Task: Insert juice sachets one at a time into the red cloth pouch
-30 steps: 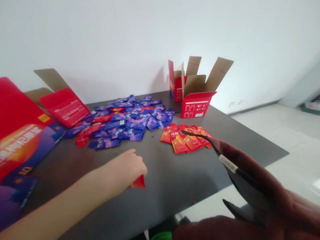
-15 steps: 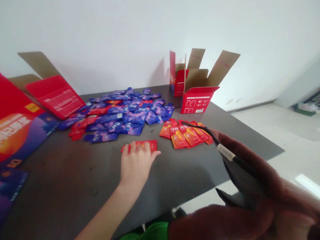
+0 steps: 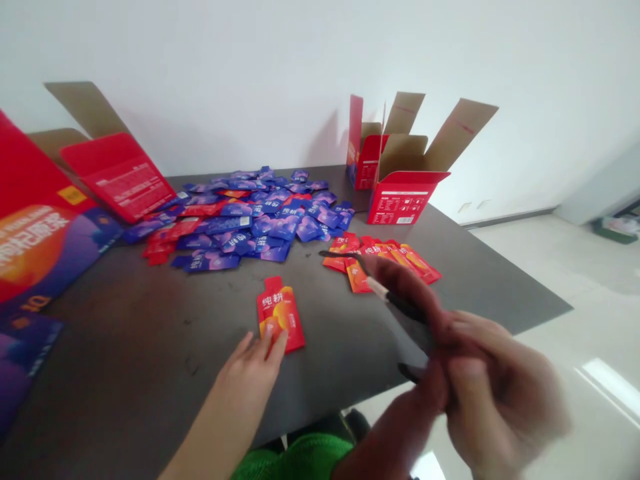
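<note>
The fingers of my left hand [image 3: 257,360] are stretched out, with their tips resting on the lower part of a flat red-orange sachet [image 3: 280,317] on the dark table. My right hand [image 3: 495,393], partly blurred, is closed around a soft reddish-brown piece [image 3: 400,420] with black edging and a small pale label; I cannot make out its kind. The piece's dark tip reaches over a fanned row of red sachets [image 3: 417,263]. Behind my left hand lies a heap of purple sachets [image 3: 285,223], with some red ones [image 3: 173,230] mixed in.
An open red carton [image 3: 400,197] stands at the back right, with another red carton [image 3: 367,160] behind it. A large open red and purple carton [image 3: 35,233] is at the left. The dark table [image 3: 150,340] ends at the right, above a pale floor [image 3: 560,360].
The single red sachet has turned from crosswise to lengthwise, and my left hand has drawn back toward its lower end. My right hand has come into view; the reddish-brown piece has shifted left.
</note>
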The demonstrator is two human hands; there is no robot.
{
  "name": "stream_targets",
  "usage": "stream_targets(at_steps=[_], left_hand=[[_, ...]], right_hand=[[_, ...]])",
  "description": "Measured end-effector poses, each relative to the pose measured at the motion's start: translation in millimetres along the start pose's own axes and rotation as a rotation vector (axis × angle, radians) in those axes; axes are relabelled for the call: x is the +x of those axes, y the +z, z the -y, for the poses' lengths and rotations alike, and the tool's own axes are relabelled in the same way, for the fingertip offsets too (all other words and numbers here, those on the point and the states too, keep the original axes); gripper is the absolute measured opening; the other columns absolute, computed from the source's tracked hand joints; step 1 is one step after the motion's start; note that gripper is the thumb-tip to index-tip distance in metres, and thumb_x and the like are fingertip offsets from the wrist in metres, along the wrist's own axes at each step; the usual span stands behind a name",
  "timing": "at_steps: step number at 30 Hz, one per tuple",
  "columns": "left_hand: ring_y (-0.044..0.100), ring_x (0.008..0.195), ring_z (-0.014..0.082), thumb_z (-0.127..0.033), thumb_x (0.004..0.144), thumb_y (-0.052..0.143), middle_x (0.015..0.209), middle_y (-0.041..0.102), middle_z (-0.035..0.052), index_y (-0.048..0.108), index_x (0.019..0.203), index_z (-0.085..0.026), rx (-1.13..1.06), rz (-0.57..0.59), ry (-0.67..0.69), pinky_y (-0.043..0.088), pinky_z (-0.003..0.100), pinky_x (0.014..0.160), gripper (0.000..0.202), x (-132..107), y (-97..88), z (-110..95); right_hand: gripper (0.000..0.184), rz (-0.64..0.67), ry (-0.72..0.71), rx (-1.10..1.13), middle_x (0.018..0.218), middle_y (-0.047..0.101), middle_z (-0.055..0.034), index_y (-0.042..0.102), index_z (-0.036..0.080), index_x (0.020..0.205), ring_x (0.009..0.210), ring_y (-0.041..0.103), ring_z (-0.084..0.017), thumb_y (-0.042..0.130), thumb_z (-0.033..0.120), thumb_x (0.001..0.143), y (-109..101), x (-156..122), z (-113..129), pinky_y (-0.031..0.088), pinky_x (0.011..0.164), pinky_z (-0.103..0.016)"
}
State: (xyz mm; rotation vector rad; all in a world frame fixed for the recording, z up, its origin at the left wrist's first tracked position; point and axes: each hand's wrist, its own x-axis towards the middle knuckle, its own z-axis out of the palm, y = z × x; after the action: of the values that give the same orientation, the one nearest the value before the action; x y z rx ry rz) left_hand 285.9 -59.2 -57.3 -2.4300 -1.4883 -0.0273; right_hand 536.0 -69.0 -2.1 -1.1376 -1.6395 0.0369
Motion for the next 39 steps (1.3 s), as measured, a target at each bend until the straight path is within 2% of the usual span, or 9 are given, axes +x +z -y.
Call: stream_targets(at_steps=[5,9,14,20,23,26,30,34,39], left_hand=[[0.064,0.086,0.0223,0.003,0.07,0.028,0.096,0.067,0.0153,0.065,0.097,-0.008,0.066,-0.164,0.05,0.048,0.039,0.084,0.046,-27.6,1.2,-11.2],[0.065,0.082,0.0219,0.001,0.07,0.027,0.088,0.069,0.0131,0.067,0.087,-0.007,0.077,-0.264,0.056,0.052,0.033,0.078,0.045,-34.0,-7.2,-13.9],[0.064,0.086,0.0184,0.002,0.071,0.025,0.092,0.069,0.0107,0.065,0.089,-0.009,0.057,-0.386,0.101,0.049,0.026,0.079,0.045,-40.6,-7.6,-2.8],[0.062,0.091,0.0175,0.002,0.073,0.027,0.093,0.069,0.0092,0.061,0.096,-0.01,-0.046,-0.384,0.074,0.048,0.025,0.083,0.042,-44.7,-2.3,-0.9],[0.062,0.091,0.019,0.001,0.073,0.028,0.093,0.069,0.0095,0.062,0.093,-0.011,-0.096,-0.374,0.006,0.052,0.026,0.077,0.041,-45.6,2.0,-6.3],[0.063,0.09,0.0189,0.002,0.072,0.028,0.093,0.068,0.0105,0.062,0.094,-0.01,-0.105,-0.356,-0.033,0.053,0.027,0.078,0.042,-43.3,1.8,-12.2],[0.064,0.085,0.0207,-0.001,0.075,0.027,0.089,0.068,0.0148,0.062,0.091,-0.006,-0.07,-0.386,-0.041,0.054,0.029,0.076,0.038,-40.3,0.2,-16.1],[0.063,0.089,0.0238,-0.005,0.079,0.028,0.095,0.067,0.017,0.059,0.096,-0.004,-0.04,-0.379,0.031,0.053,0.031,0.079,0.036,-44.0,6.2,-14.1],[0.063,0.09,0.0235,-0.007,0.081,0.032,0.093,0.068,0.0137,0.061,0.095,-0.006,-0.096,-0.409,0.023,0.051,0.032,0.082,0.032,-44.3,5.5,-12.0]], right_hand=[[0.025,0.717,-0.282,-0.051,0.094,0.059,-0.0041,0.048,0.021,0.109,0.083,0.054,-0.015,0.043,0.033,0.087,79.6,26.5,28.2,0.044,0.073,-0.028],[0.024,0.968,-0.535,-0.202,0.093,0.052,-0.0058,0.052,0.022,0.096,0.079,0.051,-0.017,0.036,0.038,0.088,132.5,23.0,34.6,0.042,0.066,-0.03],[0.019,1.043,-0.654,-0.24,0.096,0.049,-0.0037,0.049,0.03,0.102,0.077,0.05,-0.016,0.037,0.03,0.087,167.0,25.4,28.4,0.04,0.061,-0.027],[0.027,1.008,-0.505,-0.391,0.098,0.05,-0.0048,0.043,0.028,0.112,0.072,0.054,-0.015,0.028,0.031,0.09,206.3,52.5,18.7,0.037,0.056,-0.026],[0.026,0.958,-0.394,-0.403,0.099,0.052,-0.0049,0.044,0.024,0.109,0.074,0.055,-0.015,0.027,0.032,0.091,196.1,64.8,23.1,0.037,0.057,-0.025],[0.028,0.896,-0.383,-0.279,0.098,0.05,-0.0034,0.046,0.022,0.103,0.077,0.053,-0.013,0.024,0.034,0.092,162.6,59.5,33.7,0.036,0.06,-0.024],[0.023,1.048,-0.522,-0.216,0.087,0.046,-0.0015,0.052,0.026,0.092,0.067,0.046,-0.011,0.031,0.034,0.089,130.2,30.4,41.6,0.029,0.053,-0.024],[0.019,1.11,-0.585,-0.241,0.089,0.043,-0.0025,0.054,0.029,0.095,0.07,0.045,-0.012,0.038,0.031,0.086,141.4,19.0,35.1,0.029,0.053,-0.024],[0.025,1.067,-0.56,-0.303,0.091,0.044,-0.0035,0.05,0.03,0.105,0.072,0.049,-0.013,0.029,0.032,0.09,186.6,41.0,14.5,0.034,0.056,-0.024]])
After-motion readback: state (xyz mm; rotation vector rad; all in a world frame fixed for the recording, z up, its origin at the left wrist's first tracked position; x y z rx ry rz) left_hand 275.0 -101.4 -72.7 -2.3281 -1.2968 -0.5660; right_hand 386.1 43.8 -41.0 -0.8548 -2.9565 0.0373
